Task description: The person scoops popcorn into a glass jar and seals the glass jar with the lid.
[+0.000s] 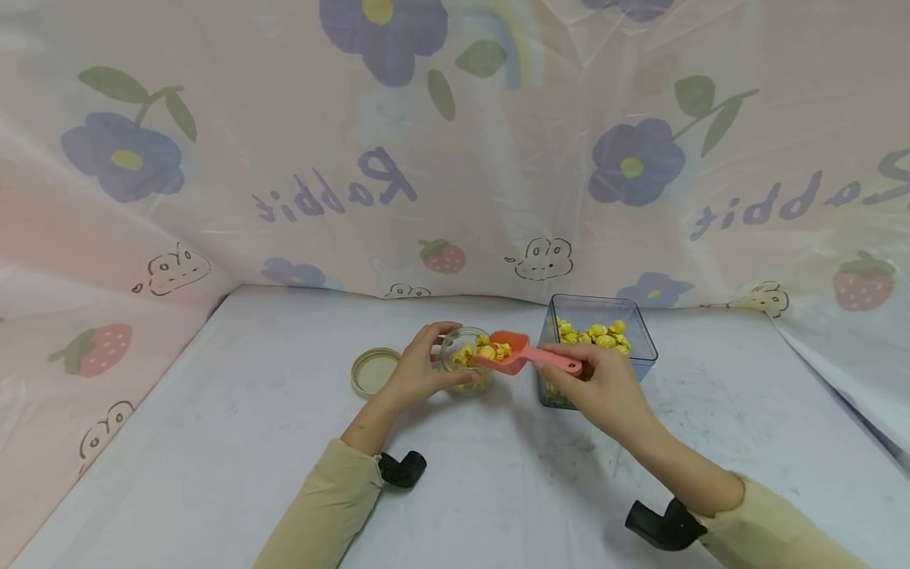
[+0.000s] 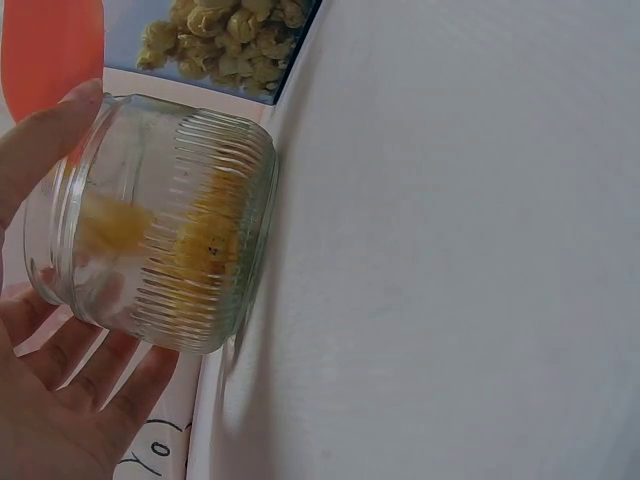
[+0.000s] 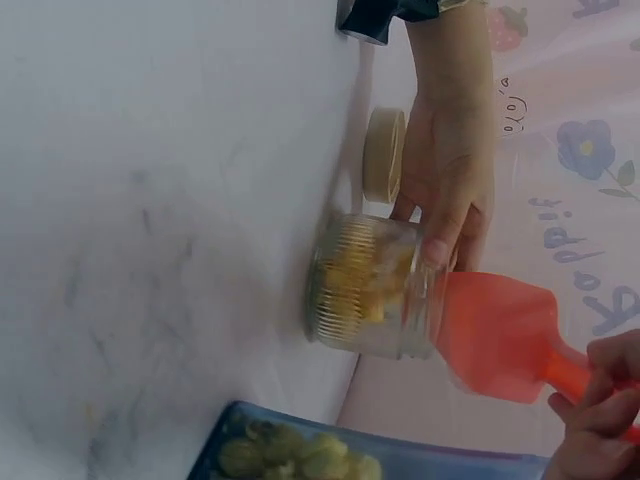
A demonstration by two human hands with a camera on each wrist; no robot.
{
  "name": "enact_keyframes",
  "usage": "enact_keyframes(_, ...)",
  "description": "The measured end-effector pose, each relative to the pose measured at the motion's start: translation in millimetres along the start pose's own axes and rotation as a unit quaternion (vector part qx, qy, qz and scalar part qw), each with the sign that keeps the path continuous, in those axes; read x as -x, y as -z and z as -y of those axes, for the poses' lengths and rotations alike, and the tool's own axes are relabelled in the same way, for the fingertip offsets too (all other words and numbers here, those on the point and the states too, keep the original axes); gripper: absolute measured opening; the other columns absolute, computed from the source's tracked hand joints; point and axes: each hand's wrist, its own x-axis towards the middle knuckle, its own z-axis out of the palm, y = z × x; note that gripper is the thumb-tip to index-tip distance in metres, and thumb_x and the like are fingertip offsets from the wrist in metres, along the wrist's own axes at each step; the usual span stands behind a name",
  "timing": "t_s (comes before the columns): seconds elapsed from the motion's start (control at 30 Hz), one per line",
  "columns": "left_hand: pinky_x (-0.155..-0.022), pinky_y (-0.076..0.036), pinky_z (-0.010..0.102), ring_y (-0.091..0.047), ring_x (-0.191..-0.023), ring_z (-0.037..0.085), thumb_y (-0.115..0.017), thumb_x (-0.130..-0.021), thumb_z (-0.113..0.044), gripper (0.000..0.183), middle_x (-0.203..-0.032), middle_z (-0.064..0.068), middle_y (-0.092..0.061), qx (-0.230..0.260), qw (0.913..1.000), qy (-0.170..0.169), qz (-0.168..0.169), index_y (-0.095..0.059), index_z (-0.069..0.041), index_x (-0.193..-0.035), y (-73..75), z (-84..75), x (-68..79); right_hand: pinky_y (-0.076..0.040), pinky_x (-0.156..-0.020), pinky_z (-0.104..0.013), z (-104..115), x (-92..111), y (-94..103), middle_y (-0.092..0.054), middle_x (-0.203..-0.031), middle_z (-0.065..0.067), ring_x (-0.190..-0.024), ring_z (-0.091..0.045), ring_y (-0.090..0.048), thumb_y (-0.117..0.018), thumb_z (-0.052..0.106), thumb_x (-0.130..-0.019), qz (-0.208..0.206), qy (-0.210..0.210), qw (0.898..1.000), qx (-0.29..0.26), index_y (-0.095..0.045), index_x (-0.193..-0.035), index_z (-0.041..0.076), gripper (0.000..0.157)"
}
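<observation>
A ribbed glass jar [image 2: 215, 230] stands on the table with yellow popcorn inside. My left hand [image 1: 421, 365] holds it near the rim, thumb on the near side and fingers around the far side. My right hand [image 1: 604, 387] pinches the handle of a coral-red scoop [image 3: 500, 335]. The scoop's front edge lies over the jar's mouth, tilted toward it, with several popcorn pieces [image 1: 495, 350] on it. In the right wrist view, popcorn shows through the jar's lower glass wall.
A clear bluish square bin [image 1: 643, 336] holding more popcorn [image 1: 597, 335] stands to the right, partly behind my right hand. The jar's round lid [image 1: 374, 372] lies left of my left hand. Behind the white table [image 1: 498, 490] hangs a patterned curtain [image 1: 483, 158].
</observation>
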Motion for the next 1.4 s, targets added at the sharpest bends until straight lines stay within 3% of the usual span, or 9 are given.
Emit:
enact_keyframes(0.3, -0.098, -0.045, 0.045, -0.051, -0.117, 0.028, -0.086, -0.071, -0.022, 0.076, -0.134, 0.008, -0.050, 0.002, 0.9999, -0.008, -0.007, -0.048, -0.013, -0.136, -0.2, -1.4, 1.1, -0.030, -0.043, -0.022, 6.1, -3.2, 8.8, -0.054, -0.067, -0.003, -0.058, -0.013, -0.041, -0.073, 0.024, -0.086, 0.007, 0.013, 1.000, 0.009, -0.072, -0.110, 0.004, 0.032)
enact_keyframes(0.57, -0.099, -0.045, 0.044, -0.051, -0.117, 0.026, -0.087, -0.070, -0.021, 0.077, -0.133, 0.007, -0.050, 0.005, 1.0000, -0.002, -0.006, -0.048, -0.014, -0.136, 0.0, -0.8, 1.0, -0.029, -0.042, -0.022, 4.9, -1.0, 9.9, -0.050, -0.064, -0.002, -0.053, -0.011, -0.039, -0.073, 0.026, -0.086, 0.014, 0.006, 1.000, 0.004, -0.071, -0.111, 0.003, 0.034)
enact_keyframes(0.8, -0.099, -0.045, 0.042, -0.049, -0.119, 0.023, -0.087, -0.069, -0.020, 0.076, -0.131, 0.006, -0.051, 0.009, 0.9999, -0.006, -0.009, -0.049, -0.014, -0.135, -0.2, -0.4, 0.8, -0.030, -0.043, -0.021, -4.8, 5.5, 5.7, -0.052, -0.063, -0.001, -0.053, -0.009, -0.041, -0.072, 0.026, -0.086, 0.006, 0.007, 1.000, 0.013, -0.072, -0.109, 0.003, 0.032)
enact_keyframes(1.07, -0.099, -0.045, 0.043, -0.050, -0.118, 0.024, -0.087, -0.069, -0.021, 0.076, -0.132, 0.007, -0.051, 0.007, 0.9999, -0.003, -0.011, -0.049, -0.014, -0.135, -0.9, -0.4, 0.6, -0.030, -0.040, -0.021, -22.0, 13.3, -2.8, -0.049, -0.058, 0.001, -0.049, -0.005, -0.038, -0.073, 0.016, -0.085, -0.007, 0.039, 0.999, -0.010, -0.074, -0.104, 0.002, 0.024)
enact_keyframes(1.4, -0.100, -0.044, 0.042, -0.049, -0.120, 0.024, -0.086, -0.070, -0.021, 0.076, -0.132, 0.006, -0.051, 0.012, 0.9999, 0.004, -0.006, -0.049, -0.015, -0.135, -0.4, -0.1, 0.6, -0.033, -0.038, -0.023, -30.5, 20.3, -7.9, -0.057, -0.061, -0.003, -0.047, -0.007, -0.046, -0.071, 0.019, -0.088, -0.002, 0.004, 0.999, -0.046, -0.071, -0.111, 0.003, 0.028)
